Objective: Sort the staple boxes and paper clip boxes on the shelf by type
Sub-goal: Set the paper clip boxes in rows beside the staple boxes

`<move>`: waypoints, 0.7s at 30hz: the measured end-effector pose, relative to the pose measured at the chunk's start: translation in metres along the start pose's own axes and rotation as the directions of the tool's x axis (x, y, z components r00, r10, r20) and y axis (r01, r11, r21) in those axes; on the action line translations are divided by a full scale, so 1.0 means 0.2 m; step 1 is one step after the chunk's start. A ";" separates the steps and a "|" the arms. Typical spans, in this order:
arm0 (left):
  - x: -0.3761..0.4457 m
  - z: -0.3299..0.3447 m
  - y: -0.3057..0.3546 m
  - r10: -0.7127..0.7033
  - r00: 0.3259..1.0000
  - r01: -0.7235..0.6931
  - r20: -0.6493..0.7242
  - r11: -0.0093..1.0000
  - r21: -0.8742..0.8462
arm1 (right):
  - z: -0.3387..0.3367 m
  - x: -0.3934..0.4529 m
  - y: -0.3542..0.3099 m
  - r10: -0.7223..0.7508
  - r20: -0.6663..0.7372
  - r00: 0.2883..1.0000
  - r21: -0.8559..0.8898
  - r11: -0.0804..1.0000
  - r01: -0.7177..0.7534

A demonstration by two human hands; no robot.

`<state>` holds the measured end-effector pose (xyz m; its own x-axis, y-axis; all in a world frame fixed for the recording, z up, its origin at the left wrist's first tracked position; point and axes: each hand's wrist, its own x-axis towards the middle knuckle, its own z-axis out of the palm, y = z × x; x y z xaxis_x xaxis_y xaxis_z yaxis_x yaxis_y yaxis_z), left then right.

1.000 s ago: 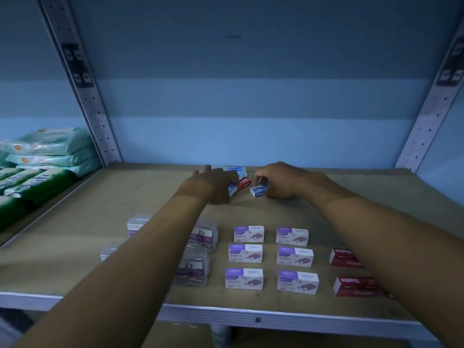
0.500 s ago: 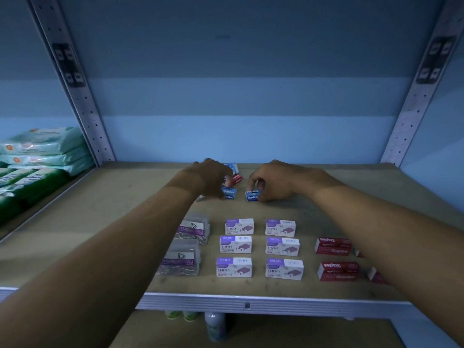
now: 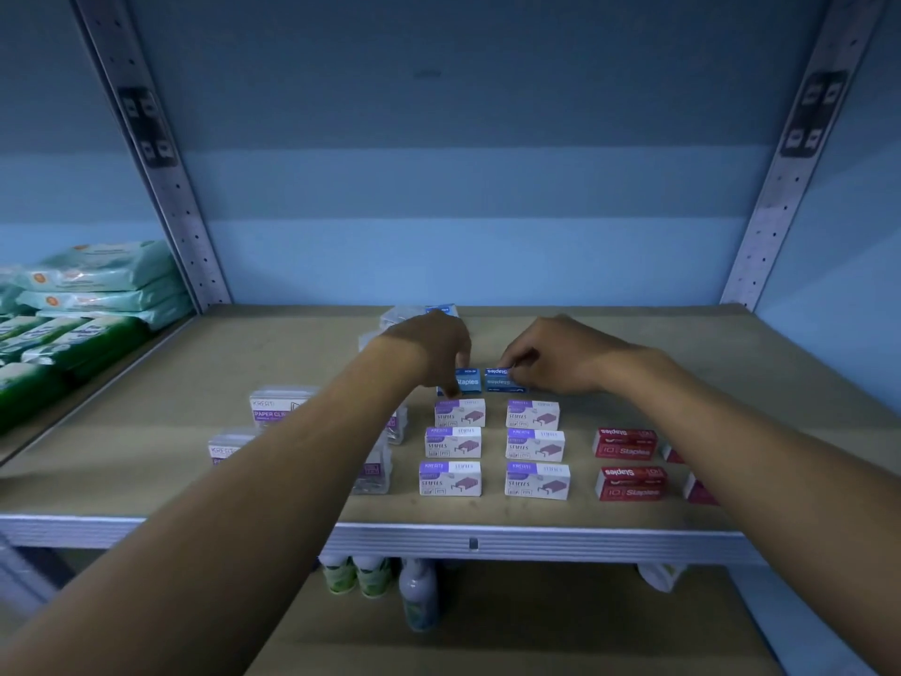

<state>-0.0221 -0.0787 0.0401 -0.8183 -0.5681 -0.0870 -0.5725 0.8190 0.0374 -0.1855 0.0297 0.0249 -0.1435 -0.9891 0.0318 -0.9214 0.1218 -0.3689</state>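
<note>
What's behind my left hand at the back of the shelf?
Behind the left hand lie clear plastic boxes and one blue box on the shelf. The hand covers their near parts, so their count and contents stay unclear.

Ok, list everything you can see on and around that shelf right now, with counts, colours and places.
Small blue cardboard staple boxes: two, side by side behind the purple rows; a third blue one shows at the back.
Purple-and-white cardboard staple boxes: six, two columns of three, centre.
Red cardboard staple boxes: two in full view, right; more partly hidden by the forearm.
Clear plastic paper clip boxes: several, left of centre; exact count hidden by the arm.
Wooden shelf board: one, tan.
Green and pale soft packs: stacked, neighbouring shelf, far left.
Bottles: a few, shelf below.
Left hand: fingers on the left blue box.
Right hand: pinches the right blue box.
</note>
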 end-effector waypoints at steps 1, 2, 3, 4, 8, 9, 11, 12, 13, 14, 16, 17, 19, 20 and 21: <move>0.00 0.01 0.00 -0.001 1.000 0.001 -0.013 1.000 0.002 | 0.01 0.00 0.00 0.000 -0.015 1.000 0.006 1.000 0.000; 0.00 0.01 0.01 -0.001 1.000 0.001 -0.026 1.000 0.001 | 0.02 -0.01 0.01 0.002 -0.026 1.000 0.009 1.000 -0.001; 0.00 0.02 0.01 -0.003 0.999 0.003 -0.037 1.000 -0.004 | 0.03 -0.01 0.01 0.004 -0.033 0.999 0.009 1.000 -0.004; 0.00 0.03 0.01 -0.006 0.999 0.005 -0.046 1.000 -0.014 | 0.03 -0.01 0.01 0.007 -0.041 0.999 0.006 1.000 -0.007; -0.01 0.03 0.01 -0.007 0.998 0.003 -0.066 0.998 -0.062 | 0.03 0.00 0.01 0.022 -0.061 0.998 -0.012 1.000 -0.023; -0.01 0.03 0.01 -0.003 0.997 -0.001 -0.073 0.998 -0.065 | 0.03 0.01 0.01 0.022 -0.055 0.998 -0.025 0.999 -0.024; -0.02 0.03 0.01 -0.001 0.996 -0.006 -0.090 0.997 -0.073 | 0.03 0.01 0.01 0.024 -0.049 0.999 -0.026 0.999 -0.026; -0.02 0.03 0.01 -0.003 0.995 -0.005 -0.096 0.997 -0.080 | 0.03 0.01 0.01 0.028 -0.052 0.998 -0.006 1.000 -0.028; -0.02 0.03 0.01 -0.007 0.995 -0.002 -0.100 0.996 -0.087 | 0.03 0.01 0.02 0.030 -0.057 0.998 0.020 0.999 -0.029; -0.03 0.03 0.01 -0.012 0.995 0.003 -0.102 0.995 -0.095 | 0.01 0.01 0.02 0.034 -0.060 0.998 0.047 0.998 -0.031; -0.03 0.03 0.01 -0.027 0.994 0.014 -0.108 0.992 -0.122 | -0.02 0.00 0.01 0.041 -0.053 0.998 0.094 0.995 -0.036; -0.03 0.03 0.01 -0.032 0.994 0.018 -0.108 0.991 -0.134 | -0.04 0.00 0.01 0.041 -0.047 0.998 0.107 0.994 -0.036; -0.04 0.02 0.02 -0.036 0.994 0.019 -0.102 0.987 -0.160 | -0.07 -0.01 0.00 0.038 -0.027 0.999 0.129 0.991 -0.034; -0.05 0.02 0.02 -0.034 0.995 0.017 -0.098 0.984 -0.175 | -0.08 -0.01 0.00 0.038 -0.015 0.999 0.131 0.991 -0.036; -0.05 0.02 0.03 -0.031 0.995 0.013 -0.096 0.982 -0.187 | -0.10 -0.01 0.00 0.037 -0.003 0.999 0.117 0.992 -0.037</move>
<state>-0.0168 -0.0682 0.0376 -0.8013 -0.5983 0.0077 -0.5821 0.7824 0.2214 -0.1928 0.0334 0.0425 -0.1788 -0.9837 0.0204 -0.8668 0.1477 -0.4763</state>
